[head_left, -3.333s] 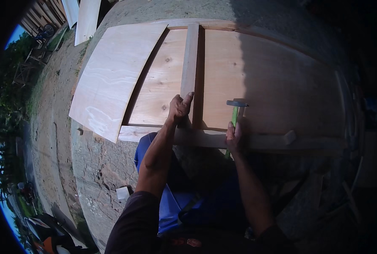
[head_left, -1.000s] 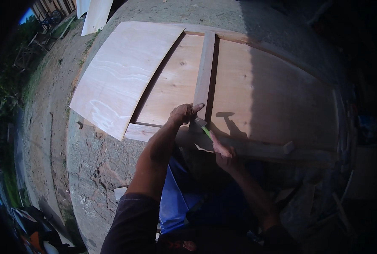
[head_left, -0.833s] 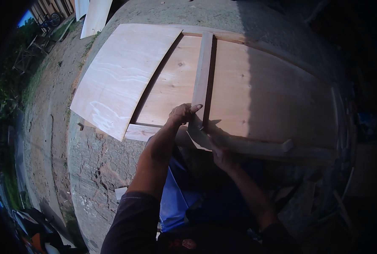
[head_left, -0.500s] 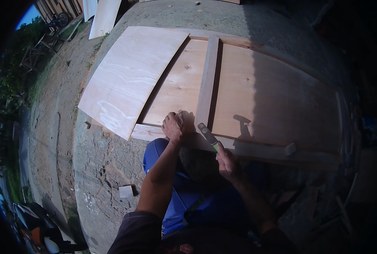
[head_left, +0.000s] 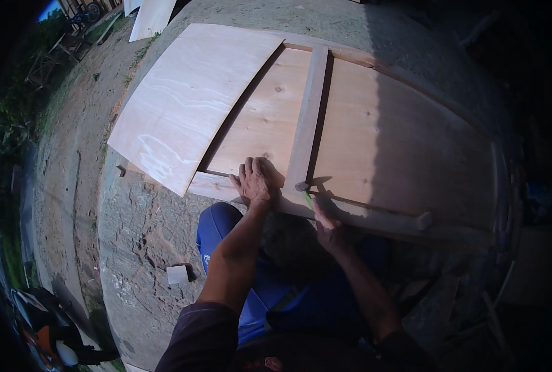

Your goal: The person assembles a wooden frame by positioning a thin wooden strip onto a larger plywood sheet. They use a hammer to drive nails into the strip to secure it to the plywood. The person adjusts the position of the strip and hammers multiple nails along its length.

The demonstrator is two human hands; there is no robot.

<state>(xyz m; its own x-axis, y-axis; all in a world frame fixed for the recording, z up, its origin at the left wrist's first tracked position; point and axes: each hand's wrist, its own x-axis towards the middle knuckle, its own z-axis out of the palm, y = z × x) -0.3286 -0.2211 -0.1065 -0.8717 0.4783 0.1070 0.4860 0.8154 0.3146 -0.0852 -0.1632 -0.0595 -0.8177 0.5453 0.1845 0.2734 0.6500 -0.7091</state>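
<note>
A hammer [head_left: 302, 186] with a green handle is gripped in my right hand [head_left: 327, 224]. Its head is at the corner where the wooden crossbar [head_left: 310, 118] meets the near rail [head_left: 296, 206] of a flat wooden frame. To the left, my left hand [head_left: 255, 181] rests on that same rail with its fingers spread. Whether anything lies beneath its palm is hidden. Over the frame's left part lies a loose pale plywood sheet [head_left: 189, 93], slightly askew. Through the frame's openings a plywood panel [head_left: 350, 124] shows.
A small wood block [head_left: 425, 220] sits on the near rail at right. On the concrete at my left lies a pale square offcut [head_left: 177, 274]. Part of a motorbike [head_left: 53, 344] stands at lower left. White boards [head_left: 151, 20] lean at the top. Shadow covers the right side.
The hammer head has come down from above the rail to the crossbar's near end. My left hand's fingers have spread from a curled pose on the rail. My view has shifted slightly.
</note>
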